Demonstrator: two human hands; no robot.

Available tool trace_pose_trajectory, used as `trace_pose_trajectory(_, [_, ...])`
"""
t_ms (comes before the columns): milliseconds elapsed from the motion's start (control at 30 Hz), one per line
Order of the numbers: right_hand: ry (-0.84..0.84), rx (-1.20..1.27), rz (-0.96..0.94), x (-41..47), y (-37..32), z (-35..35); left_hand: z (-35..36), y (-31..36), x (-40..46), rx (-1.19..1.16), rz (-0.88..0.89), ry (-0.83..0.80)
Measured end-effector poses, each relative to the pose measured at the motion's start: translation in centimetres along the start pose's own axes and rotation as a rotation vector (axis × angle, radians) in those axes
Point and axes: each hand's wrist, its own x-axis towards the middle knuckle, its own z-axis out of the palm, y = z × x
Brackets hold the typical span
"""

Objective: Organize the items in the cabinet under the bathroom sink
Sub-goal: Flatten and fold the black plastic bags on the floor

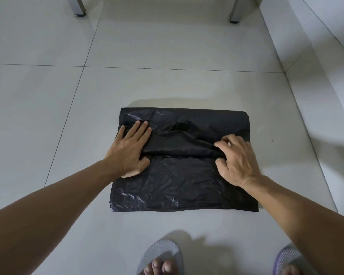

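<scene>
A pale tiled floor fills the view, its grout lines crossing at the left and running across the far part. On the right a white low wall or step runs along the floor's edge. Near the middle of the floor lies a black plastic bag, spread flat and crinkled, with its far part folded back toward the person so that a raised fold runs across it from side to side. The left hand rests flat on the bag's left edge, over the end of the fold, its fingers straight and slightly spread, the thumb lying on the lower layer. The right hand is at the bag's right side, its fingers curled and pinching the plastic of the fold against the thumb. Both forearms reach in from the near corners. At the floor's far edge stand two metal legs, one left and one right, each with a dark foot. At the near edge are two grey slippers with bare toes showing.
</scene>
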Motion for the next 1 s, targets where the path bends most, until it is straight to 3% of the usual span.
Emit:
trace_pose_trajectory(233, [0.122, 0.119, 0.203, 3.8, -1.6, -0.6, -1.5, 2.6, 1.3, -0.16, -0.045, 0.182])
trace_pose_trajectory(333, [0.023, 0.085, 0.333, 6.2, -2.8, -0.8, -2.2, 4.1, 3.4, -0.148, -0.107, 0.187])
trace_pose_trajectory(467, [-0.312, -0.034, 0.371, 7.4, -3.3, 0.7, -1.3, 4.5, 4.9, -0.101, -0.19, 0.115])
trace_pose_trajectory(533, [-0.383, -0.056, 0.403, 6.8, -2.9, 1.7, -0.5, 4.2, 4.7, -0.092, -0.237, 0.083])
trace_pose_trajectory(1000, [-0.368, -0.105, 0.403, 4.6, -0.2, 2.3, 1.5, 2.7, 2.4, -0.153, -0.346, 0.095])
